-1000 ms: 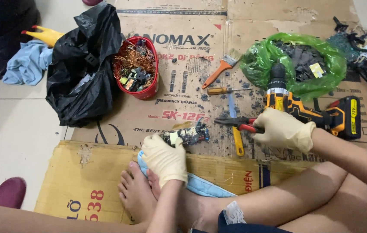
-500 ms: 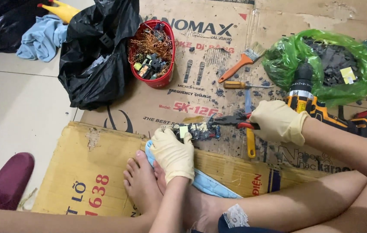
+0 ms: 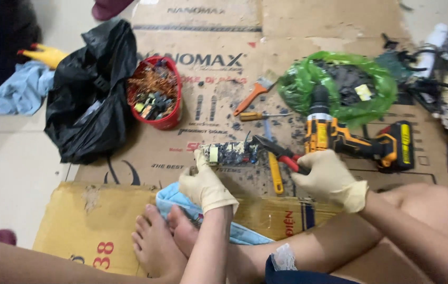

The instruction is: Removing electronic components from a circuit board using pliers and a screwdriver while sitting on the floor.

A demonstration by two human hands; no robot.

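My left hand (image 3: 205, 184), in a pale rubber glove, holds a small dark circuit board (image 3: 230, 153) by its left end, just above the cardboard. My right hand (image 3: 329, 176), gloved too, grips red-handled pliers (image 3: 276, 151) whose black jaws meet the board's right end. A yellow and black cordless drill (image 3: 347, 139) lies right behind my right hand. My bare feet (image 3: 168, 236) rest on the cardboard below the hands.
A red basket (image 3: 155, 94) of copper wire and parts stands beside a black plastic bag (image 3: 89, 100). A green bag (image 3: 339, 87) of dark scrap, an orange brush (image 3: 253, 94), screwdrivers (image 3: 272, 158), flattened cardboard (image 3: 208, 47) and a blue cloth (image 3: 21, 89) surround me.
The view has shifted slightly. My left hand has lifted the board a little, and the pliers in my right hand now close on its right end.
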